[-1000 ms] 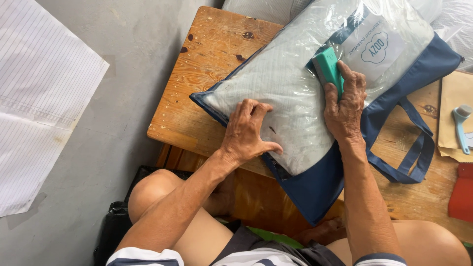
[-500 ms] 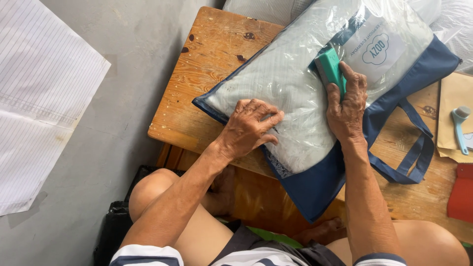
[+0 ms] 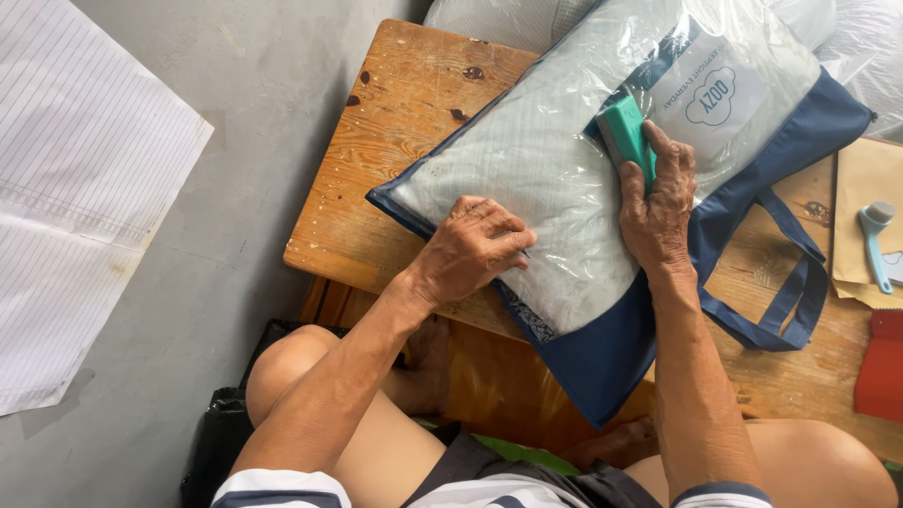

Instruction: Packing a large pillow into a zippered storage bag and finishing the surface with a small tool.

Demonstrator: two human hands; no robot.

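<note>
R hand (image 3: 658,202) has its grip clenched on a teal block (image 3: 628,141), fingers wrapped over its near end, pressing it flat against the clear plastic of a packed pillow (image 3: 546,179). L hand (image 3: 470,249) grasps nothing: fingers curled, tips and knuckles pressing down on the pillow's near-left corner, close to the edge.

The pillow, white & quilted, sits in a see-through cover w/ a navy blue bag (image 3: 602,362) under and around it; navy edging shows along the left side, and a navy flap hangs off the near edge of the wooden tabletop (image 3: 395,122). Navy carry straps (image 3: 781,310) loop out on the wood to the right of the R wrist. White card insert w/ a printed emblem lies under the plastic just beyond the teal block.

Far right on the tabletop: brown envelope (image 3: 870,188) w/ a light-blue brush-like tool (image 3: 877,240) lying on it, red item (image 3: 882,367) at the edge nearer the person. Lined paper sheets (image 3: 75,198) lie on the grey floor, left, well apart from the tabletop. Person's bare knees show below the tabletop.
</note>
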